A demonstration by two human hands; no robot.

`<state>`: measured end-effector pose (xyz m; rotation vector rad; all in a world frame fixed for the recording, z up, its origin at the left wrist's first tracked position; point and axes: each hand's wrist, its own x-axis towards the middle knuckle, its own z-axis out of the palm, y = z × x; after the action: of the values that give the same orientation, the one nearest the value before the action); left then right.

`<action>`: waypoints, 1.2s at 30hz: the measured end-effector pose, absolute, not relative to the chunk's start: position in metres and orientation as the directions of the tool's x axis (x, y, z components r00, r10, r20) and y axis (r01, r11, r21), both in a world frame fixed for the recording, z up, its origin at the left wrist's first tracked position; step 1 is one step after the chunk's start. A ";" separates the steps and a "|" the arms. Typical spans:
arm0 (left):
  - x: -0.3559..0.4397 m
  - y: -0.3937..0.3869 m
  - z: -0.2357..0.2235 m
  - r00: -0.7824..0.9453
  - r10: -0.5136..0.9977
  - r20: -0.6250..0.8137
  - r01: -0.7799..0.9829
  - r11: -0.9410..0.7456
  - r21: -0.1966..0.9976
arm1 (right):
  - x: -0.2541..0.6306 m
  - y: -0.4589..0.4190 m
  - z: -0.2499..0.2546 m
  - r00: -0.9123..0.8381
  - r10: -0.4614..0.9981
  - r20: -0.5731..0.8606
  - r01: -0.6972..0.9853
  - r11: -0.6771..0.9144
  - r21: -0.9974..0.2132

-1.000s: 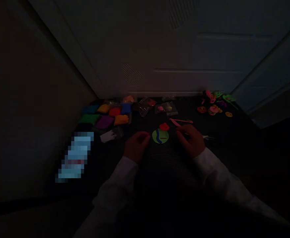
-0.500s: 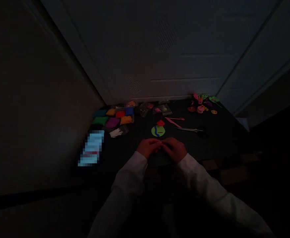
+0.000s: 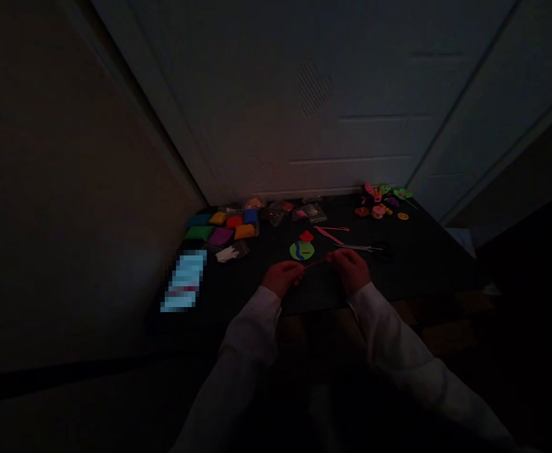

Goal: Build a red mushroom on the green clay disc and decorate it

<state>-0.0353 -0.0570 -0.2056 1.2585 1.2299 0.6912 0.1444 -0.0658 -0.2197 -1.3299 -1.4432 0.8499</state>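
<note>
The scene is very dark. My left hand (image 3: 283, 277) and my right hand (image 3: 351, 267) are both closed in a pinch, each on one end of a thin red clay strand (image 3: 316, 262) stretched between them above the dark mat (image 3: 417, 264). Just beyond the strand lies a green clay disc (image 3: 301, 250) with a blue stripe, and a small red clay lump (image 3: 306, 236) sits at its far edge. Both arms wear white sleeves.
Several coloured clay packs (image 3: 222, 228) lie at the mat's left, clear bags (image 3: 304, 212) behind the disc. Pink tools (image 3: 332, 231) and scissors (image 3: 363, 248) lie to the right. Small finished clay figures (image 3: 382, 202) sit at the far right, by a white door.
My hands came together near me, then moved apart with the red strand drawn out between them. The view has pulled back from the mat.
</note>
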 end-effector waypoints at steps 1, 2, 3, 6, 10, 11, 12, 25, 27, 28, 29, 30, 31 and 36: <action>-0.035 -0.057 -0.205 0.264 0.919 -0.292 0.215 0.239 0.947 | 0.143 -0.067 -0.219 0.044 0.981 0.187 0.306 0.165 -0.938; -0.035 -0.058 -0.205 0.263 0.921 -0.287 0.209 0.236 0.949 | 0.140 -0.068 -0.217 0.023 0.982 0.186 0.308 0.170 -0.936; -0.035 -0.058 -0.206 0.264 0.922 -0.282 0.205 0.232 0.951 | 0.138 -0.070 -0.215 -0.004 0.982 0.186 0.316 0.178 -0.932; -0.035 -0.056 -0.207 0.275 0.921 -0.274 0.207 0.221 0.953 | 0.132 -0.077 -0.208 -0.097 0.977 0.192 0.366 0.215 -0.905; -0.037 -0.055 -0.208 0.294 0.918 -0.267 0.234 0.202 0.951 | 0.129 -0.081 -0.201 -0.184 0.964 0.194 0.424 0.255 -0.869; -0.037 -0.055 -0.207 0.296 0.918 -0.265 0.243 0.196 0.950 | 0.128 -0.081 -0.200 -0.194 0.963 0.190 0.430 0.257 -0.865; -0.037 -0.055 -0.207 0.295 0.918 -0.263 0.254 0.190 0.948 | 0.127 -0.081 -0.200 -0.198 0.963 0.184 0.433 0.254 -0.865; -0.083 -0.040 -0.194 -0.082 0.986 -0.148 0.426 0.169 0.889 | 0.146 -0.066 -0.215 0.069 0.997 -0.020 0.148 -0.030 -0.988; -0.089 -0.030 -0.189 -0.126 0.987 -0.097 0.475 0.145 0.868 | 0.145 -0.066 -0.215 0.065 0.997 -0.030 0.098 -0.036 -0.995; -0.089 -0.026 -0.188 -0.136 0.988 -0.067 0.501 0.127 0.856 | 0.144 -0.066 -0.214 0.066 0.997 -0.030 0.075 -0.035 -0.997; -0.087 -0.022 -0.187 -0.139 0.990 -0.037 0.527 0.105 0.844 | 0.143 -0.067 -0.214 0.071 0.997 -0.026 0.053 -0.030 -0.998; -0.084 -0.018 -0.187 -0.138 0.990 -0.007 0.553 0.083 0.829 | 0.143 -0.067 -0.213 0.078 0.997 -0.021 0.031 -0.023 -0.999; -0.081 -0.015 -0.189 -0.135 0.991 0.020 0.578 0.062 0.814 | 0.143 -0.067 -0.213 0.087 0.996 -0.016 0.011 -0.017 -1.000; -0.073 -0.009 -0.200 -0.090 0.992 0.089 0.680 -0.004 0.733 | 0.144 -0.066 -0.215 0.118 0.992 -0.037 -0.075 -0.028 -0.997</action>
<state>-0.0733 -0.0087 -0.1996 1.7241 1.8151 0.8867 0.1440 -0.0658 -0.2148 -1.2332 -1.0526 1.1778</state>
